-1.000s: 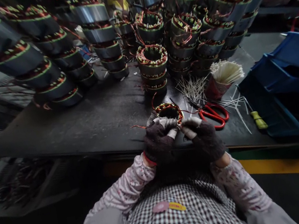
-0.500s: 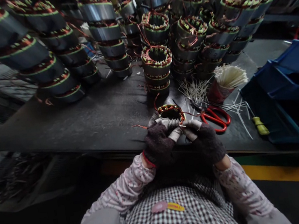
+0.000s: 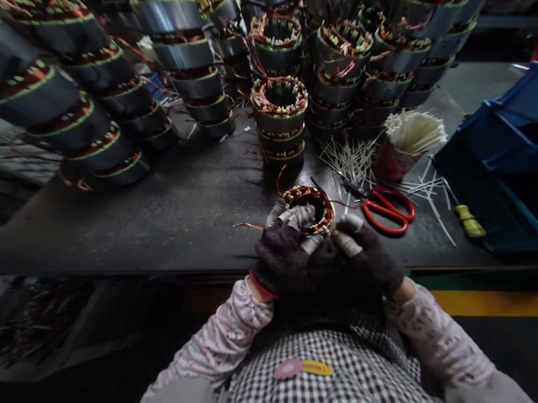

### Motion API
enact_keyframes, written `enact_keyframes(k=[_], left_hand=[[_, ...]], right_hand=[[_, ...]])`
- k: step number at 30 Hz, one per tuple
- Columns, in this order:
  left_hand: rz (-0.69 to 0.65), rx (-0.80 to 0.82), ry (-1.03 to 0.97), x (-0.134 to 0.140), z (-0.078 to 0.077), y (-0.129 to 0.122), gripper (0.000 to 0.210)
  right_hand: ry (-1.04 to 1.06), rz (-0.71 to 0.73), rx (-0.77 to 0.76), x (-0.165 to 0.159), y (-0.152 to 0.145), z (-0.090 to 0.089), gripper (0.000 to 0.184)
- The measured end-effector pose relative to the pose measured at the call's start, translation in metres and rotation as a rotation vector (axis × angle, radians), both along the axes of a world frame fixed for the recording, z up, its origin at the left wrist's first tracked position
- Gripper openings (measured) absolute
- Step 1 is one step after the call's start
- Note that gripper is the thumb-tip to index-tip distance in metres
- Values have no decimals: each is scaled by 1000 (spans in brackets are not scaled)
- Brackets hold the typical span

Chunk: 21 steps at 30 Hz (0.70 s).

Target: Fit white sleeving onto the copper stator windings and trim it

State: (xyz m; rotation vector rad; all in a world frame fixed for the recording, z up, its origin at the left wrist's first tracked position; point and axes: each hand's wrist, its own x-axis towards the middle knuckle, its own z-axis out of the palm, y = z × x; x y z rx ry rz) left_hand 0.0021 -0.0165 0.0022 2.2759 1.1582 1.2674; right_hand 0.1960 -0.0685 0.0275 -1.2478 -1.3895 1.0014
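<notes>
A motor stator (image 3: 325, 219), a ring with copper windings and yellow-green slot liners, lies near the table's front edge. My left hand (image 3: 286, 246), in a dark fingerless glove with taped fingers, is closed on its near left rim, fingers reaching into the bore. Just off the stator's right front rim, my right hand (image 3: 364, 248), gloved alike, has thumb and forefinger pinched together. Whatever is in that pinch is too small to make out; a small white bit shows at the rim beside it. Loose wire leads stick out from the stator.
Red-handled scissors (image 3: 387, 209) lie right of the stator. Behind them are loose white cable ties (image 3: 351, 161) and a red cup (image 3: 392, 163) full of them. A yellow-handled screwdriver (image 3: 469, 220) lies beside blue bins (image 3: 510, 159). Tall stator stacks (image 3: 281, 115) line the back.
My hands have drawn slightly apart, the right one moving away from the rim. The fingers of my left hand now reach further into the bore, and more of the stator shows.
</notes>
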Motion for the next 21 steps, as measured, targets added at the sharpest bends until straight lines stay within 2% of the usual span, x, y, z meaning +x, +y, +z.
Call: enact_keyframes(k=[3,6,9,12,13,15,18,21], left_hand=[[-97,20,55,1,2,-1,12],[-117,62,95,11,5,-7,17],[-141,136,122,10,5,-10,30],[-151,239,157,-13,5,4,52],[-180,288,204,-22,6,12,50],[-296,385,326,-33,10,29,31],[-374,470,417,-25,18,41,13],[-339,413,435,-2,20,33,19]], right_hand=[[60,-26,-21,-11,-3,7,19],[265,-97,81,-35,17,20,22],[288,-219,245,-43,42,25,27],[119,-297,344,-9,52,27,26],[53,-339,362,11,55,29,26],[-89,-470,361,51,64,32,26],[-467,-689,353,95,96,34,22],[-799,-769,279,109,133,35,25]])
